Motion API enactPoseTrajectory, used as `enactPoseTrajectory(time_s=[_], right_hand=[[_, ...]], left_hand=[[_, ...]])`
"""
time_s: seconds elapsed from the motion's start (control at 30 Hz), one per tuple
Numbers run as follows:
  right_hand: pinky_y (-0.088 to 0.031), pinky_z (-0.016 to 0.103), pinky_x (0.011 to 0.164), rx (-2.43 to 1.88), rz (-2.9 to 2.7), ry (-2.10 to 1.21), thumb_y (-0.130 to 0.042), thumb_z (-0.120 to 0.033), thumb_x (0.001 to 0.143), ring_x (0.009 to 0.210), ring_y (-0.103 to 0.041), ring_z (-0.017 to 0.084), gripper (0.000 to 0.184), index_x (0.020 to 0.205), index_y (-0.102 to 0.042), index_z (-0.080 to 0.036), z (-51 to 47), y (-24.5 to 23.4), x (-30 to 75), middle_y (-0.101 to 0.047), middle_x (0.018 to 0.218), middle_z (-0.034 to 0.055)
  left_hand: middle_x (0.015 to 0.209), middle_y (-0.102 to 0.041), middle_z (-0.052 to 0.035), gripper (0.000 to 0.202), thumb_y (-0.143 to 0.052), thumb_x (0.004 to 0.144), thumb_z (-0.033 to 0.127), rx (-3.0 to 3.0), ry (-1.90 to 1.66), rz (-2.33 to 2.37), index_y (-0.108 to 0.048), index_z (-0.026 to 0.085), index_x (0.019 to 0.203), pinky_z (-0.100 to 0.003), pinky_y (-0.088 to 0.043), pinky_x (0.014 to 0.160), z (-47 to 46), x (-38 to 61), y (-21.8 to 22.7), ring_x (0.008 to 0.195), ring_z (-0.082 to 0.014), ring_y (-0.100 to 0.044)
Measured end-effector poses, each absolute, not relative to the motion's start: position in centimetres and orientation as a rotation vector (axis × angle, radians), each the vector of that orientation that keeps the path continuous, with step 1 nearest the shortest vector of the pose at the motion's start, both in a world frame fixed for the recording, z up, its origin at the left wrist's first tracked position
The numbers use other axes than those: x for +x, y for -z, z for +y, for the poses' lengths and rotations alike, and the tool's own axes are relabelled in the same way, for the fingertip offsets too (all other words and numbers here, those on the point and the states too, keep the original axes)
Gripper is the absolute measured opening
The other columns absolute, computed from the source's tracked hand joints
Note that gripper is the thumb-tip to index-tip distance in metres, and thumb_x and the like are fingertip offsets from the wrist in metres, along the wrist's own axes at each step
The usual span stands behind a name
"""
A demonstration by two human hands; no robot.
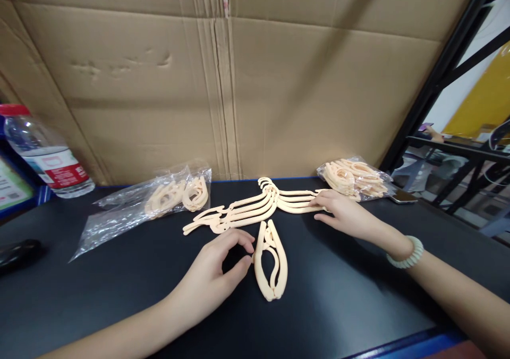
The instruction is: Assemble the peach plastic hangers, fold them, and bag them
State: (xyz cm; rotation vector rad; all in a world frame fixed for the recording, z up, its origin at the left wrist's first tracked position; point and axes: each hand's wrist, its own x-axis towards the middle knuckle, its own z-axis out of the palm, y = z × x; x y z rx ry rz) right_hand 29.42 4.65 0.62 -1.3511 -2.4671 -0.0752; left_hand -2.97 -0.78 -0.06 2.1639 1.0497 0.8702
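A folded cream plastic hanger (282,261) lies flat on the dark table in front of me. My left hand (223,266) is at its left edge, thumb and fingers curved with a gap between them, fingertips close to or touching the plastic. Behind it, several unfolded cream hangers (255,206) lie nested together, their hooks gathered at the back. My right hand (334,213) rests over their right ends with its fingers stretched out, covering the tips. Whether those fingers press on the hangers is hard to see.
Clear plastic bags with folded hangers lie at left (163,197) and right (354,178), a phone (403,197) beside the right one. A water bottle (59,162) and a black mouse (18,255) are far left. A cardboard wall (303,93) closes off the back.
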Motion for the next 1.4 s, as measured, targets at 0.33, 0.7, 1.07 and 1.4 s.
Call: enactPoseTrajectory(time_s=[0.33, 0.7, 1.07, 1.4], right_hand=[[-0.045, 0.038, 0.081, -1.332, -2.412, 0.004, -0.055, -0.017, 0.088, 0.089, -0.056, 0.024, 0.008, 0.089, -0.063, -0.017, 5.2, 0.5, 29.0, -0.062, 0.089, 0.0082], [-0.044, 0.03, 0.068, -1.376, -2.25, -0.19, -0.051, -0.022, 0.088, 0.074, -0.06, 0.019, 0.005, 0.086, -0.054, -0.02, 4.4, -0.7, 28.6, -0.065, 0.081, 0.0034], [-0.043, 0.03, 0.063, -1.362, -2.129, -0.125, -0.051, -0.025, 0.086, 0.065, -0.056, 0.017, 0.006, 0.081, -0.051, -0.021, 4.3, -1.3, 28.6, -0.059, 0.072, 0.0009], [-0.051, 0.034, 0.072, -1.242, -2.021, -0.114, -0.051, -0.027, 0.088, 0.079, -0.061, 0.02, 0.012, 0.097, -0.054, -0.021, 4.2, -1.1, 28.1, -0.064, 0.087, 0.0054]], left_hand=[[0.101, -0.067, -0.0042, 0.008, -0.05, 0.086, 0.025, 2.027, -0.916, 1.093, -0.058, 0.022, 0.084, -0.037, -0.047, 0.09, -0.5, -3.1, -0.1, 0.101, -0.0217, -0.062], [0.095, -0.066, -0.0049, 0.012, -0.051, 0.085, 0.031, 1.898, -0.98, 1.114, -0.059, 0.022, 0.083, -0.04, -0.048, 0.088, -0.2, -3.1, 0.0, 0.095, -0.0228, -0.063], [0.094, -0.065, -0.0056, 0.014, -0.055, 0.082, 0.031, 1.785, -1.045, 1.108, -0.062, 0.02, 0.087, -0.043, -0.049, 0.091, 0.1, -3.2, 0.3, 0.095, -0.0239, -0.063], [0.105, -0.067, -0.0063, 0.015, -0.06, 0.079, 0.028, 1.623, -1.156, 1.165, -0.061, 0.021, 0.092, -0.04, -0.049, 0.098, 0.3, -3.3, 0.1, 0.107, -0.0237, -0.062]])
